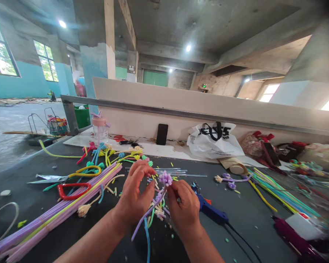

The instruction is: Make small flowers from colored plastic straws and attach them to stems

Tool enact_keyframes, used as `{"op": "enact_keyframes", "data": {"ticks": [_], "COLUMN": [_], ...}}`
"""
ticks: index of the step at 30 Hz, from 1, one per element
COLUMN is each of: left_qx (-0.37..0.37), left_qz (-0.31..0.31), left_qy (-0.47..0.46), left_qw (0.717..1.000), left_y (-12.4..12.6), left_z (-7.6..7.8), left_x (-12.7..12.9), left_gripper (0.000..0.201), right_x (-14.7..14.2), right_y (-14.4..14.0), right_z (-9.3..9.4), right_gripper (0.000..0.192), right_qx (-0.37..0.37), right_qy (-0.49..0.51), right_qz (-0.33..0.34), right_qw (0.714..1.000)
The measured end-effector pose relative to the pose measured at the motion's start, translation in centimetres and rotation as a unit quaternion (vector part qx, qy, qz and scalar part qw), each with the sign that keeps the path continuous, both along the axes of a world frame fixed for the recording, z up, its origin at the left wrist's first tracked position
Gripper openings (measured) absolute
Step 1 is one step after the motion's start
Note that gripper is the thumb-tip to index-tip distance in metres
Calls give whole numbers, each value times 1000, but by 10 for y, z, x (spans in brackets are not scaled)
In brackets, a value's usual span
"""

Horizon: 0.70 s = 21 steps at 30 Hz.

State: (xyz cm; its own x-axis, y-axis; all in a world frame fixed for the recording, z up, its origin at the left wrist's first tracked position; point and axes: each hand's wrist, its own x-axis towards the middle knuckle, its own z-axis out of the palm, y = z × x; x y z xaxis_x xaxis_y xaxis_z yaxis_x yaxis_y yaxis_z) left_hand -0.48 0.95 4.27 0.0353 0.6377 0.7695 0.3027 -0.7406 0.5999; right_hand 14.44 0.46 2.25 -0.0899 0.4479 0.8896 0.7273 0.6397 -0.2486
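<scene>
Flower point(165, 178), purple, quantity one: centre of the frame, held above the table point(263, 235). Head uppermost; stem point(144, 216) trailing to the lower left, long axis diagonal from lower left to upper right, slightly bowed.

Hands, two. Right hand point(184, 202): thumb and fingertips pinched together on the flower, at the right of its head. Left hand point(135, 191): thumb and fingers apart, curved beside the head; whether they touch it cannot be told.

Scissors point(61, 179), one pair: left of the frame, blades pointing left, one yellow loop and one red.

Stem bundles, two: one, mostly pink and lilac point(55, 219), slanting from lower left towards centre; one, green, blue and yellow point(285, 191), at right.

Glue gun point(212, 212), blue, one: right of centre, cord running to the lower right.

Clear rods point(197, 176), several, overlapping, count uncertain: behind the hands.

Phone point(162, 134), black, one: upright, upper centre.

Bottle point(99, 128), pink-lidded, one: left of the phone.

White bag point(214, 140), one: right of the phone.
</scene>
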Motion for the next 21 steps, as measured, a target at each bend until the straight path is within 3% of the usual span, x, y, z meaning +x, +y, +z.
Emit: {"op": "enact_keyframes", "data": {"ticks": [2,5,13,21], "left_qx": [58,90,116,112], "left_qz": [2,-2,30,8], "left_qy": [49,99,110,137], "left_qw": [997,991,987,984], "left_y": [-5,-8,-2,-1], "left_z": [4,5,-1,-5], "left_x": [-3,-4,-2,-4], "left_gripper": [18,18,17,14], "right_x": [0,-2,-4,-3], "right_y": [-1,-1,-2,-2], "right_z": [1,0,0,-2], "right_gripper": [15,15,16,16], "right_qx": [14,20,-17,-25], "right_qy": [-13,-20,12,27], "right_qz": [16,28,36,37], "right_qw": [1000,999,999,999]}}
